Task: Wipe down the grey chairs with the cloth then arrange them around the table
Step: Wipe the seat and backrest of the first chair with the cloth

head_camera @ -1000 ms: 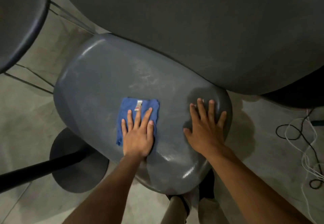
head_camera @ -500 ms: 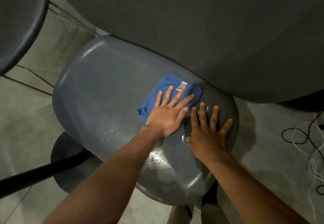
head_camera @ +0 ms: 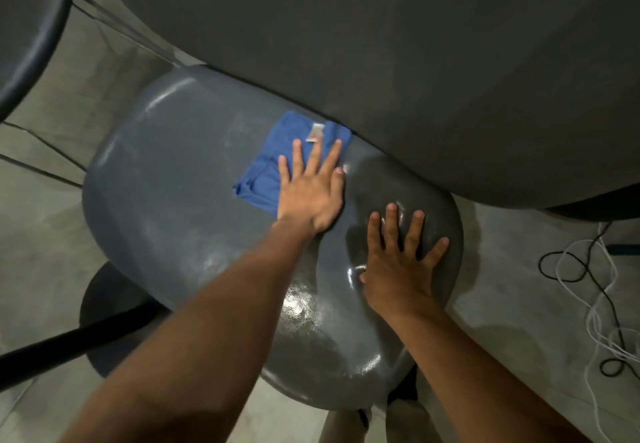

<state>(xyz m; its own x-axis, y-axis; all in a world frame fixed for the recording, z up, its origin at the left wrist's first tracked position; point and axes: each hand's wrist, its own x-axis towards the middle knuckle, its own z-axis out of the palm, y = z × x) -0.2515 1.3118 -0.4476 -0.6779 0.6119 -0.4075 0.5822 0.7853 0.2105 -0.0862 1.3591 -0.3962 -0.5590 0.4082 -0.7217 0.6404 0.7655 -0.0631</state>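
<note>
left hand point(head_camera: 310, 190) flat presses blue cloth point(head_camera: 273, 165), its label point(head_camera: 316, 132) unreadable; right hand point(head_camera: 398, 259) flat.

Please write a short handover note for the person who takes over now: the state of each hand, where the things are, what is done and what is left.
Left hand: flat, pressing the blue cloth on the grey chair seat, near the table edge.
Right hand: flat on the seat's right end, holding nothing.
Done: wiping of this seat is under way; how much is clean cannot be told.
Left: finish the seat, wipe the other chair at upper left, then arrange the chairs around the table.
</note>
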